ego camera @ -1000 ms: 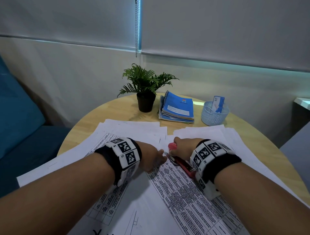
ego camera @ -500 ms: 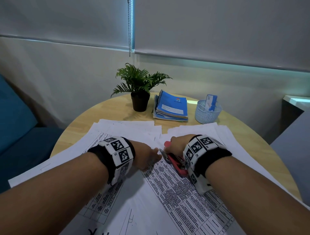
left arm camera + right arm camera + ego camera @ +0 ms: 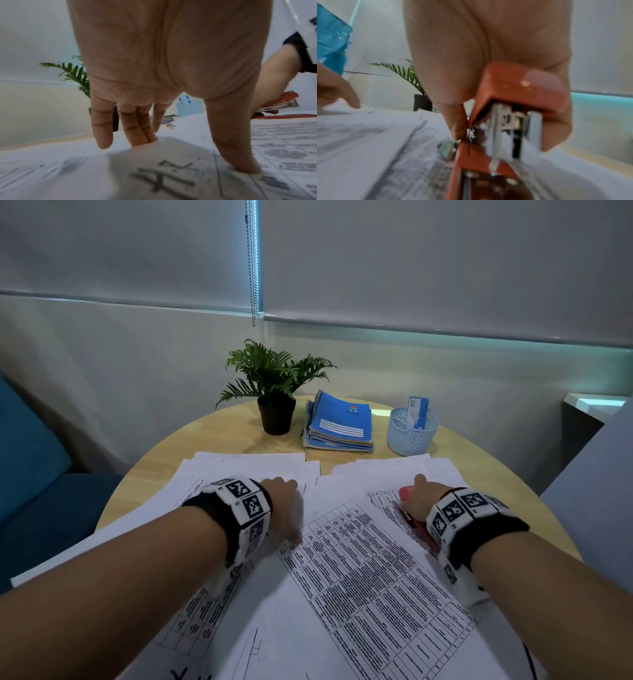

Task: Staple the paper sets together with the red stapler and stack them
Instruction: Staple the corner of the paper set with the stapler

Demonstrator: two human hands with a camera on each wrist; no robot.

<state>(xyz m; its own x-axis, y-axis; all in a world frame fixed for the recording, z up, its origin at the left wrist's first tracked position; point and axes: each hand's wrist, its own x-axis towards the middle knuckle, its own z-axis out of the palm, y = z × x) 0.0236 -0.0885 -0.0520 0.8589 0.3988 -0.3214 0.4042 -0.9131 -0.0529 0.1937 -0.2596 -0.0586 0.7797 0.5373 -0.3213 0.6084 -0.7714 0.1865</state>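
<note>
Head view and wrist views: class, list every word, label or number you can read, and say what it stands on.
None reads clearly.
Printed sheets: table text, too small to read.
Blue notebook: cover logo and word, blurred.
Blue-and-white box: print unreadable.
Handwritten marks on a sheet: blurred.

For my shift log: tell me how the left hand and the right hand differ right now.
The left hand holds nothing; the right hand grips the red stapler. The left hand's fingers are straight, fingertips on the papers; the right hand's curl round the stapler. Both hands are over the papers.
</note>
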